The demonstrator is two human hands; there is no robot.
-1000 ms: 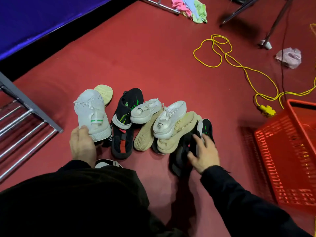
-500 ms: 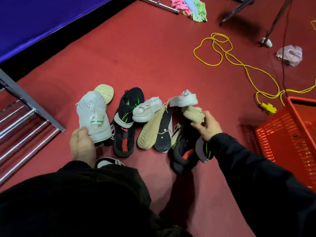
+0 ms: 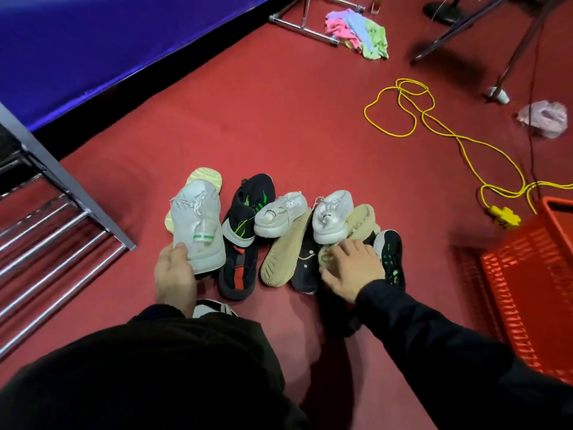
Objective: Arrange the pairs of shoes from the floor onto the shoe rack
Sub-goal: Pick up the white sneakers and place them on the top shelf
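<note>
Left hand (image 3: 174,274) curled in grip; right hand (image 3: 352,268) seemingly flat.

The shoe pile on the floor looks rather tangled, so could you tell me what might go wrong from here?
1. The right hand rests on a tan sole with a white sneaker lying on top; lifting from underneath could tip that sneaker off.
2. Shoes overlap, some sole-up, so a mismatched pair might be picked.
3. The left hand holds the white mesh sneaker only by its heel; it may slip on the way to the shoe rack.
</note>
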